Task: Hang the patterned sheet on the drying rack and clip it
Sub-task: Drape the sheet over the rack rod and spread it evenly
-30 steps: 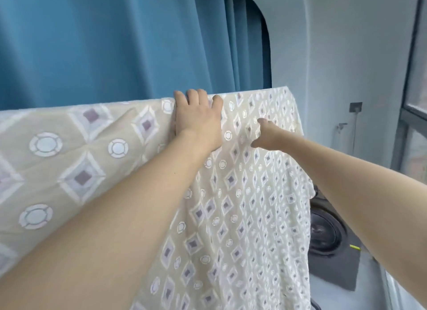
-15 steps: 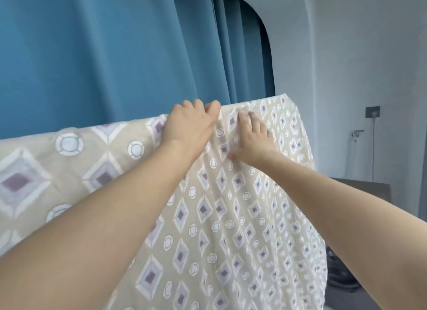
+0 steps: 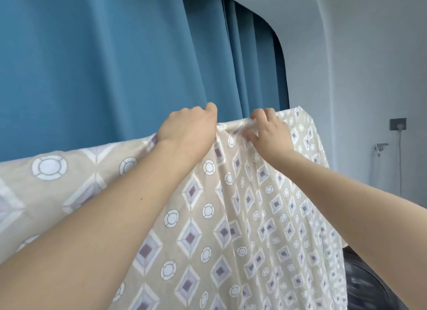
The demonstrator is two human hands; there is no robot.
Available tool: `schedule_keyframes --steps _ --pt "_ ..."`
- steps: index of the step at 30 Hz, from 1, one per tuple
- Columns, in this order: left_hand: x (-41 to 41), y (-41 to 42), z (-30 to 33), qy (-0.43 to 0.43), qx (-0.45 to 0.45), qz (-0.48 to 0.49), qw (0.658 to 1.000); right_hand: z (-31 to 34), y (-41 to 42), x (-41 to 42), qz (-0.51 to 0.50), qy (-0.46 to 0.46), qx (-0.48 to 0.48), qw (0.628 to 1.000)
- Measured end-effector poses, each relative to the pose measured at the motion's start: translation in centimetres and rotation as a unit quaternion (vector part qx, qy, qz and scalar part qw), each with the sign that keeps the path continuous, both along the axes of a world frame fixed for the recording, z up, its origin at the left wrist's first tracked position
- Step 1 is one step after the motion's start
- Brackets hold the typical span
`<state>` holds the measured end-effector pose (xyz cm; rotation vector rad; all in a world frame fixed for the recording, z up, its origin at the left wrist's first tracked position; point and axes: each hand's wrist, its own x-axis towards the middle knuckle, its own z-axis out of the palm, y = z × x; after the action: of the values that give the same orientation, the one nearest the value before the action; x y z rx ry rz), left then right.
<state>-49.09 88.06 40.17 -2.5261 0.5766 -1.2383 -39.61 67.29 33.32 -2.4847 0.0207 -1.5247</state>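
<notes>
Two hands at the top fold of the patterned sheet, side by side and just apart. Left hand at about 11 o'clock from frame centre, fingers curled over the top edge, grip closed round the gathered cloth there. Right hand at about 1 o'clock, fingers hooked over the same ridge, thumb pressed against the near face, grip pinching a bunched bit of fabric. Sheet draped over a hidden bar, beige with purple diamonds and white rings, near face falling toward 5 o'clock in loose vertical folds, top edge sloping down toward 9 o'clock. Rack itself not visible under the cloth. Blue curtain behind, filling 9 to 12 o'clock. White wall at 2 o'clock, with a grey wall socket and a small tap at 3 o'clock. Dark blurred object at 5 o'clock, too smeared to identify.
</notes>
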Motion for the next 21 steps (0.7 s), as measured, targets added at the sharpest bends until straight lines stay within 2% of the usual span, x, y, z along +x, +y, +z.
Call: schedule_keyframes --steps 3,7,13,16,19,21 --pt "-0.4 0.0 0.1 0.035 -0.038 0.001 0.999 1.5 -0.1 -0.4 -0.042 -0.015 -0.081 0.996" --pt "-0.3 -0.2 0.3 0.095 -0.123 0.013 0.988 2.5 -0.6 -1.0 -0.071 0.008 -0.199 0.977" --pt "0.0 0.0 0.4 0.129 -0.148 0.023 0.98 3.5 -2.1 -1.6 -0.06 0.066 -0.244 0.966" --pt "0.4 -0.2 0.1 0.104 -0.103 0.016 0.989 3.7 -2.3 -1.6 -0.053 0.086 -0.164 0.981" --pt "0.4 -0.5 -0.2 0.092 -0.071 0.024 0.993 4.0 -2.0 -1.5 -0.033 0.097 -0.024 0.994" --pt "0.5 -0.5 -0.3 0.075 -0.055 0.022 0.995 4.3 -1.5 -0.9 0.023 0.08 0.093 0.992"
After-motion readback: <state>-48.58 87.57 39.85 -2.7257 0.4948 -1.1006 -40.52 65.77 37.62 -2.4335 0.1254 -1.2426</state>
